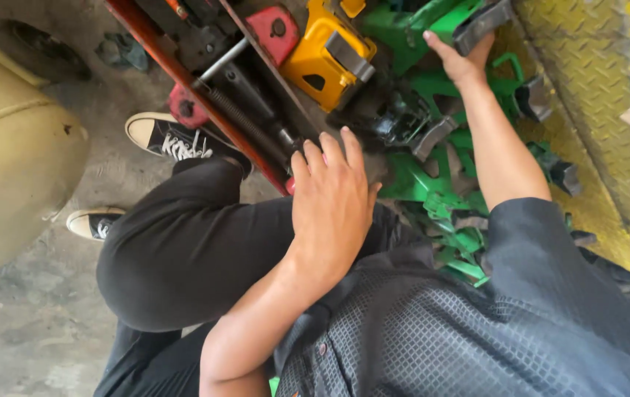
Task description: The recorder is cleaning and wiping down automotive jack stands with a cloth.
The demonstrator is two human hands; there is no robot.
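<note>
Your right hand [456, 60] at 1 o'clock, fingers curled on a green jack stand [410, 26]: heavy rigid steel, grip the post. Left hand [332, 206] rests flat, empty.

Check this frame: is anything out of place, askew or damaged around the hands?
The green jack stands lie tumbled in a heap, tilted every way rather than upright. The right hand reaches into the pile; the left hand rests beside the red floor jack. No damage is clearly visible.

shirt [432, 338]: dark grey, textured | trousers [183, 250]: black | sneakers [160, 136]: black-white
</note>
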